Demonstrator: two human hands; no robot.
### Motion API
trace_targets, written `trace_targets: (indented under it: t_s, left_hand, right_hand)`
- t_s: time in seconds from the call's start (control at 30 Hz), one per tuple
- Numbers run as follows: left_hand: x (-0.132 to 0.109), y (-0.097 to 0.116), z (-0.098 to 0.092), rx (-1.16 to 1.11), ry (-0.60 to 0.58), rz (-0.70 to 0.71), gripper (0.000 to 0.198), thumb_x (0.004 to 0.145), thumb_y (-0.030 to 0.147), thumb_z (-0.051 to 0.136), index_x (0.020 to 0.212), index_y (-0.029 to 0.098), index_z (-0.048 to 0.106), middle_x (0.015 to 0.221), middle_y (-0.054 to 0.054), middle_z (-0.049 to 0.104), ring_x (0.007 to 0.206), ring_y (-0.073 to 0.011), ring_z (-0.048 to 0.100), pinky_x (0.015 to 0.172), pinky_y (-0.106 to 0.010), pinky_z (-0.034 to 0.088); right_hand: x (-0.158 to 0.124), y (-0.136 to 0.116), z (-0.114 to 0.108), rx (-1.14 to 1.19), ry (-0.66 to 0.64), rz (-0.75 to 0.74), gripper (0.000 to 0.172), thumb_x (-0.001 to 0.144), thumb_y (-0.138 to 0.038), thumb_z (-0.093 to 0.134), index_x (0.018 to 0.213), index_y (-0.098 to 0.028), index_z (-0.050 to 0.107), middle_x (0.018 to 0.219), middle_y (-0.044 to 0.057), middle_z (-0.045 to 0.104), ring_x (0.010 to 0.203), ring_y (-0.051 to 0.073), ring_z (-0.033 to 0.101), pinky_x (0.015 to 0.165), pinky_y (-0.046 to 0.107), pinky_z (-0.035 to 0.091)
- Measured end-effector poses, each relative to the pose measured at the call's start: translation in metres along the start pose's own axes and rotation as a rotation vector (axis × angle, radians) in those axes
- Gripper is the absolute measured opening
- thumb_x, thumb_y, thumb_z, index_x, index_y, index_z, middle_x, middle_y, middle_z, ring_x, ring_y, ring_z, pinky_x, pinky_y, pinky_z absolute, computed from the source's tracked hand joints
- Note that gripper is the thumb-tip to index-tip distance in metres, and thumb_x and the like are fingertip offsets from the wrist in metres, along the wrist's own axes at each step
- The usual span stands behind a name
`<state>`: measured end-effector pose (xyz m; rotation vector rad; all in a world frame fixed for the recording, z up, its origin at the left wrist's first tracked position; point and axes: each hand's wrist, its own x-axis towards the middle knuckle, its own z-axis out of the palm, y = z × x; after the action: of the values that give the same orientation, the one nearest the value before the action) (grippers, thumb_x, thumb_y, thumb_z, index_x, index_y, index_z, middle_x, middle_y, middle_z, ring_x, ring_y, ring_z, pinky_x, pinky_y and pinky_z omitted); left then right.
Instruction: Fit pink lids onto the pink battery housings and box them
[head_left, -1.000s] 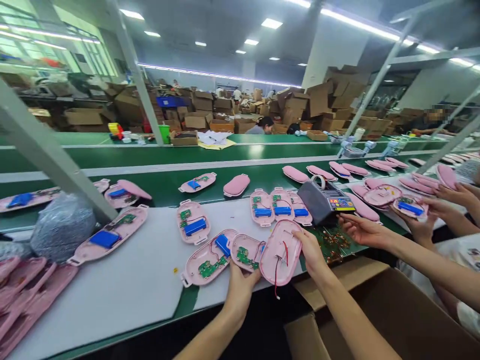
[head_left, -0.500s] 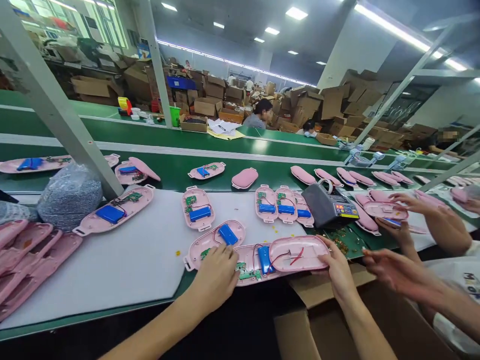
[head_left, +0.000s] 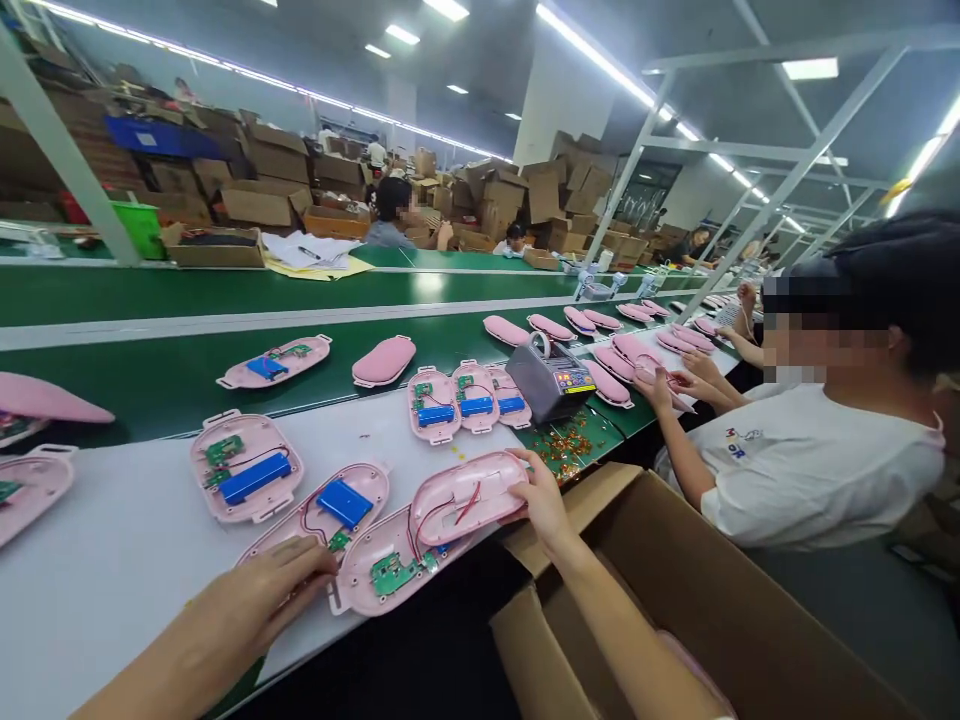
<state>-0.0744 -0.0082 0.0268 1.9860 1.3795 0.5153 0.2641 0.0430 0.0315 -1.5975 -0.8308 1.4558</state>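
Note:
My right hand [head_left: 546, 508] grips the right end of a pink shell cover [head_left: 480, 495], hollow side up, with red wires inside. The cover lies tilted across a pink shell base [head_left: 367, 580] with a green circuit board [head_left: 394, 572], and hides most of its blue battery. My left hand [head_left: 277, 590] lies at that base's left end, fingers extended and lightly bent, over the lower part of another shell base [head_left: 380, 487]. That one carries a blue battery pack [head_left: 345, 503]. My left thumb is mostly hidden.
A dark tape dispenser [head_left: 551, 385] stands near amber scraps [head_left: 562, 448]. More open pink shells [head_left: 247, 465] rest on the white mat [head_left: 97, 600]. An open cardboard box [head_left: 645, 560] is below the table edge. A co-worker [head_left: 810, 440] sits at the right, handling a shell.
My view has swung right, bringing the co-worker into sight. My left hand has shifted off the circuit board area toward the base's left end. My right hand still holds the cover.

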Motion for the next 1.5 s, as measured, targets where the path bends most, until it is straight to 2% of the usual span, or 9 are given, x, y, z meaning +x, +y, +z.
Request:
trace_targets:
  t_s: [0.1, 0.23, 0.43, 0.57, 0.67, 0.9, 1.1, 1.3, 1.5]
  left_hand:
    - [0.001, -0.003, -0.01, -0.098, -0.052, -0.121, 0.024, 0.084, 0.049, 0.054, 0.088, 0.033, 0.072, 0.09, 0.001, 0.072, 0.077, -0.0218, 0.066, 0.064, -0.026, 0.053]
    - [0.012, 0.013, 0.006, -0.332, 0.206, -0.298, 0.031, 0.083, 0.052, 0.058, 0.087, 0.024, 0.071, 0.088, -0.002, 0.072, 0.079, -0.0217, 0.066, 0.067, -0.027, 0.053]
    - [0.035, 0.048, 0.032, -0.291, 0.395, 0.0, 0.018, 0.092, 0.031, 0.054, 0.094, 0.023, 0.07, 0.087, -0.003, 0.069, 0.082, -0.0159, 0.063, 0.074, -0.028, 0.051]
    - [0.035, 0.049, 0.039, -0.082, 0.646, 0.036, 0.013, 0.09, 0.026, 0.059, 0.091, 0.025, 0.072, 0.105, -0.007, 0.06, 0.101, -0.0203, 0.057, 0.085, -0.036, 0.05]
    - [0.031, 0.044, 0.051, -0.24, 0.761, -0.065, 0.012, 0.089, 0.026, 0.06, 0.086, 0.023, 0.072, 0.117, -0.008, 0.056, 0.109, -0.0214, 0.057, 0.089, -0.037, 0.052]
    - [0.031, 0.039, 0.069, -0.87, 0.657, -0.413, 0.041, 0.082, 0.036, 0.067, 0.116, 0.024, 0.048, 0.104, -0.005, 0.062, 0.074, -0.0156, 0.068, 0.061, -0.026, 0.055]
    - [0.03, 0.046, 0.064, -0.777, 0.552, -0.379, 0.034, 0.087, 0.037, 0.061, 0.116, 0.023, 0.051, 0.104, -0.005, 0.059, 0.074, -0.0146, 0.067, 0.061, -0.025, 0.055]
    - [0.025, 0.045, 0.067, -0.795, 0.56, -0.365, 0.029, 0.087, 0.037, 0.06, 0.109, 0.021, 0.05, 0.11, -0.006, 0.058, 0.075, -0.0145, 0.067, 0.064, -0.027, 0.056]
    - [0.025, 0.04, 0.066, -0.763, 0.55, -0.429, 0.039, 0.082, 0.045, 0.065, 0.11, 0.022, 0.05, 0.11, -0.005, 0.059, 0.074, -0.0148, 0.065, 0.062, -0.026, 0.054]
  right_hand:
    - [0.0, 0.003, 0.002, 0.028, -0.007, 0.011, 0.057, 0.055, -0.02, 0.055, 0.112, -0.023, 0.052, 0.08, -0.001, 0.06, 0.057, 0.014, 0.054, 0.041, 0.022, 0.044]
    - [0.0, 0.008, 0.005, 0.075, 0.016, -0.063, 0.059, 0.057, -0.018, 0.059, 0.115, -0.023, 0.051, 0.086, -0.001, 0.063, 0.058, 0.012, 0.054, 0.046, 0.021, 0.043]
    - [-0.003, 0.002, 0.025, -0.003, -0.035, -0.373, 0.05, 0.072, -0.021, 0.064, 0.12, -0.023, 0.051, 0.111, 0.006, 0.064, 0.098, 0.02, 0.061, 0.079, 0.03, 0.05]
    - [-0.01, -0.001, 0.045, -0.036, -0.196, -0.441, 0.042, 0.078, -0.026, 0.065, 0.118, -0.024, 0.053, 0.107, 0.006, 0.064, 0.094, 0.019, 0.061, 0.076, 0.029, 0.05]
    - [-0.008, 0.009, 0.054, 0.044, -0.196, -0.392, 0.043, 0.077, -0.026, 0.068, 0.117, -0.026, 0.051, 0.106, 0.004, 0.064, 0.086, 0.016, 0.061, 0.068, 0.026, 0.049]
    - [0.004, 0.012, 0.049, -0.088, -0.233, -0.34, 0.043, 0.076, -0.029, 0.065, 0.116, -0.024, 0.052, 0.103, 0.005, 0.065, 0.09, 0.021, 0.062, 0.077, 0.035, 0.05]
    - [0.008, -0.031, 0.086, -0.76, -0.417, -0.71, 0.033, 0.075, -0.033, 0.069, 0.107, -0.026, 0.067, 0.107, 0.006, 0.068, 0.101, 0.027, 0.059, 0.095, 0.041, 0.039]
    - [0.025, -0.03, 0.118, -0.874, -0.762, -0.638, 0.016, 0.077, -0.037, 0.069, 0.085, -0.023, 0.07, 0.072, 0.0, 0.068, 0.066, 0.017, 0.058, 0.062, 0.026, 0.038]
    - [0.029, -0.034, 0.121, -0.992, -0.744, -0.655, 0.018, 0.075, -0.032, 0.069, 0.088, -0.02, 0.07, 0.081, 0.0, 0.07, 0.073, 0.016, 0.06, 0.064, 0.024, 0.038]
